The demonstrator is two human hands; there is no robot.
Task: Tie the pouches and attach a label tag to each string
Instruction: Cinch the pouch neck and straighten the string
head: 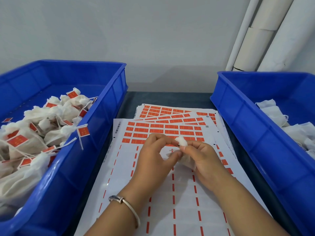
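Over the top label sheet (170, 193), both hands were working one white pouch (181, 141): left hand (154, 155) pinching at its neck, right hand (202, 158) with its grip clamped on the gathered top and body. Honestly, the string looked too thin to make out, so it could've slipped loose before knotting. Left bin (95, 120) held tagged pouches (42, 126), right bin (238, 113) untied ones (289, 123). Nothing really blocked them, though loose sheets on the surface could've slid.
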